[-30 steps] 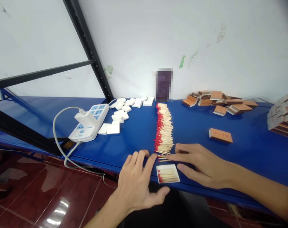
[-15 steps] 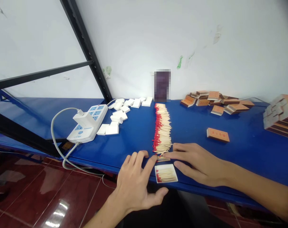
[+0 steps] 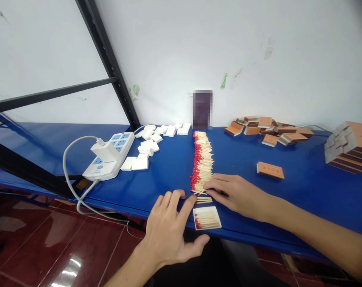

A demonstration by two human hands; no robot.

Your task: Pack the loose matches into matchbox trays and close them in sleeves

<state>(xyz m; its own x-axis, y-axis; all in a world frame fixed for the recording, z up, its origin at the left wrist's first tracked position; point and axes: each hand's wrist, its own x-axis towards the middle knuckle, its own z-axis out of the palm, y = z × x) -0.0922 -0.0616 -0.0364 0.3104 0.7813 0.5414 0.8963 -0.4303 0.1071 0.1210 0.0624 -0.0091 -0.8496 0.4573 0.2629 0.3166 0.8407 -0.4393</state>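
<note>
A long row of red-headed matchsticks (image 3: 204, 159) runs from the wall side down to the near edge, heads to the left. My left hand (image 3: 169, 227) is open beside its near end, thumb apart, with the index fingertip at the match heads. My right hand (image 3: 237, 195) has its index finger and thumb drawn in on the wooden ends of several matchsticks there; the fingertips partly hide them. A small separate group of matchsticks (image 3: 204, 200) lies just below. Between the hands, at the table edge, sits a white matchbox tray (image 3: 216, 211) partly filled with matchsticks.
White matchbox trays (image 3: 139, 162) lie scattered at left by a power strip (image 3: 109, 159) with a plugged-in adapter and cable. Orange matchbox sleeves (image 3: 264, 122) are heaped at the back right; a single matchbox (image 3: 270, 170) lies nearer. A stacked block of matchboxes (image 3: 351, 147) stands far right.
My right hand has shifted slightly up and left, its fingers and thumb closing in on the near end of the row. The left hand stays almost still. The view has shifted slightly.
</note>
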